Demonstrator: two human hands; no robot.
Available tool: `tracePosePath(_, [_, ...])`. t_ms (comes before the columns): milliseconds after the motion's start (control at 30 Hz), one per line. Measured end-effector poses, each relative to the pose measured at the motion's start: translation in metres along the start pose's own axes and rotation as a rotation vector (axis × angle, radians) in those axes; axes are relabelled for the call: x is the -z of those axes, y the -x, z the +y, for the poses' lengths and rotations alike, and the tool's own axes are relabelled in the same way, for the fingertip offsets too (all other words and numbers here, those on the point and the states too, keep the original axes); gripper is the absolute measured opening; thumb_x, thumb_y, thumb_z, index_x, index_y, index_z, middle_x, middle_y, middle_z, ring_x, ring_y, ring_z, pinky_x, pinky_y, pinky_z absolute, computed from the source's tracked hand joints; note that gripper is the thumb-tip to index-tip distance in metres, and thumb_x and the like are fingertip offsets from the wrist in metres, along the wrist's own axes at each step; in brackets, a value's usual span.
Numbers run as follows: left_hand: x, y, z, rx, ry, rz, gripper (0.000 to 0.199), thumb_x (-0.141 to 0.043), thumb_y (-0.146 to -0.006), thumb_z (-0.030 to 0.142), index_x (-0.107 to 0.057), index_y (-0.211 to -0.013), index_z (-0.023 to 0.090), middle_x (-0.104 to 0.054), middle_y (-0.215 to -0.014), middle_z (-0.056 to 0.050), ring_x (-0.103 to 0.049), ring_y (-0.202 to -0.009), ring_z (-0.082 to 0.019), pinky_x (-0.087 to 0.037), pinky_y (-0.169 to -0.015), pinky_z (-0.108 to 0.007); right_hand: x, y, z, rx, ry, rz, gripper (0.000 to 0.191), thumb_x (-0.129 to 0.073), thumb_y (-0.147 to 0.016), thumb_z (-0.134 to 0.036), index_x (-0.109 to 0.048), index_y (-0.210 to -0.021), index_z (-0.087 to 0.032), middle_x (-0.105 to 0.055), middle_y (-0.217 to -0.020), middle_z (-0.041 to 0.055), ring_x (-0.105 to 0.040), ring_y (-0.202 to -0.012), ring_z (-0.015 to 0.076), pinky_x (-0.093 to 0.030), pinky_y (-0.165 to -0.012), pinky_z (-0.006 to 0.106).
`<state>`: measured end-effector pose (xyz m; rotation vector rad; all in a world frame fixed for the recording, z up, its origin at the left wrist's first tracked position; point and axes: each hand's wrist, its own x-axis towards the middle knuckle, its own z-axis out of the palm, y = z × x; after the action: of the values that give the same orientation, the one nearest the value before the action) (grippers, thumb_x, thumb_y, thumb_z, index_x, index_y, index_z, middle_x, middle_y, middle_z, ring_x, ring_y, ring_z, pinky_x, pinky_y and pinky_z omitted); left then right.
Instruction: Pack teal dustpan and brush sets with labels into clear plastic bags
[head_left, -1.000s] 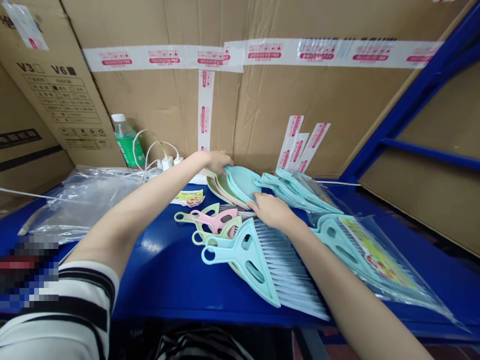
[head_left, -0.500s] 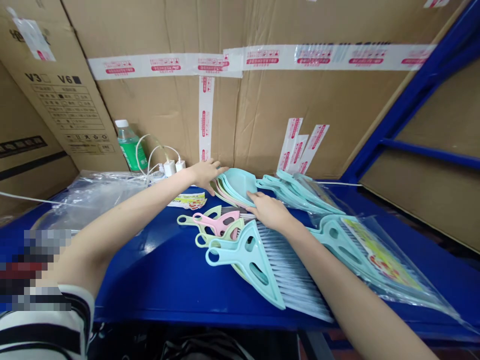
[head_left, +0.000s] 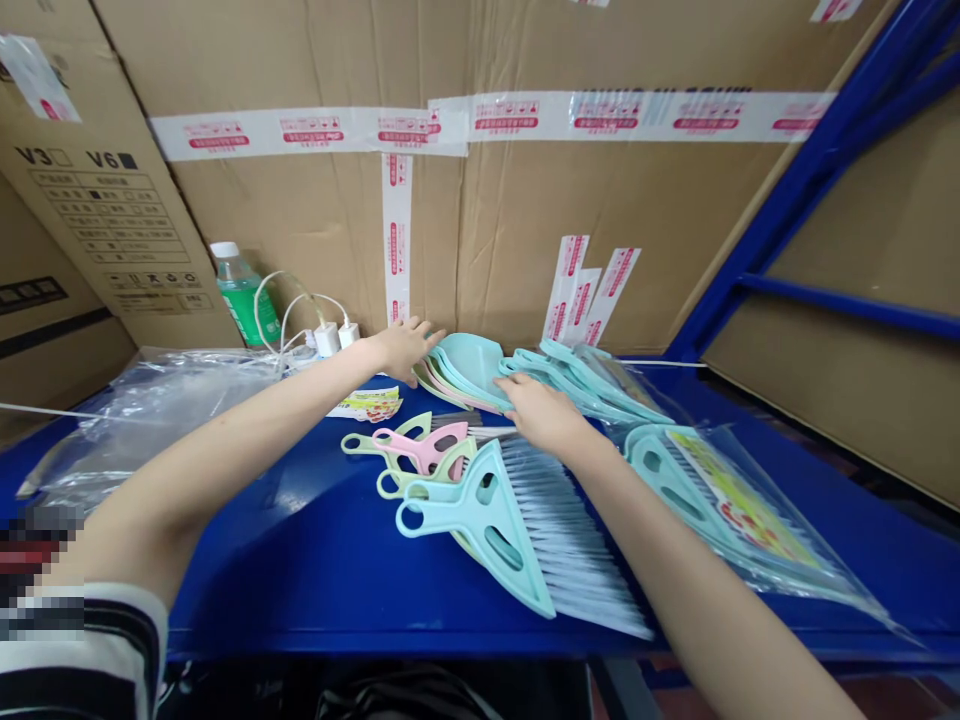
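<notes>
left hand [head_left: 405, 348]: open, fingers spread at the left of the pans [head_left: 472, 360]. right hand [head_left: 541, 410]: fingers on the topmost, grip cannot be told — presumably steadying them, nested, behind the brushes [head_left: 471, 507].

My left arm [head_left: 255, 427], bent at the elbow, enters from eight o'clock and slants up to my left hand [head_left: 405, 348], just off centre toward nine; its fingers are spread, pointing to two. My right arm [head_left: 697, 560] enters between four and five o'clock; my right hand [head_left: 546, 408], back uppermost, points to ten, its finger closure partly hidden from me.
</notes>
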<state>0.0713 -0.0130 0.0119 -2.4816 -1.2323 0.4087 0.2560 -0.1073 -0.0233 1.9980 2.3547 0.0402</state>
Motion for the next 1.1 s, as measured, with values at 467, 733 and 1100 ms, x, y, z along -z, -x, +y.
tracePosePath(467, [0.020,0.092,0.115,-0.798,0.293,0.246,0.081,-0.067,-0.072,0.063,-0.049,-0.135,0.015,-0.052,-0.137,-0.013,-0.048,-0.120,-0.031,-0.041,-0.099,-0.038,0.019,0.025,0.009,0.005,0.040,-0.087,0.038,-0.041,-0.091,-0.014,-0.061,-0.124,-0.015,-0.067,-0.114,0.0181,-0.062,-0.107,0.0302,-0.046,-0.082,0.036])
tracePosePath(733, [0.002,0.084,0.101,-0.708,0.268,0.115,0.062,-0.062,-0.086,0.041,-0.042,-0.141,0.019,-0.042,-0.147,-0.011,-0.032,-0.137,-0.032,-0.030,-0.111,-0.048,0.020,0.027,0.002,0.042,0.057,-0.124,0.033,-0.040,-0.093,-0.013,-0.058,-0.121,-0.010,-0.067,-0.110,0.0193,-0.063,-0.105,0.0286,-0.045,-0.079,0.032])
tracePosePath(1100, [0.012,0.070,0.081,-0.771,0.465,0.097,0.053,-0.061,-0.086,0.044,-0.055,-0.131,0.016,-0.049,-0.141,-0.013,-0.035,-0.138,-0.027,-0.027,-0.113,-0.040,0.012,0.028,0.001,0.069,0.041,-0.120,0.032,-0.042,-0.095,-0.021,-0.061,-0.118,-0.011,-0.067,-0.112,0.0189,-0.063,-0.107,0.0294,-0.047,-0.082,0.034])
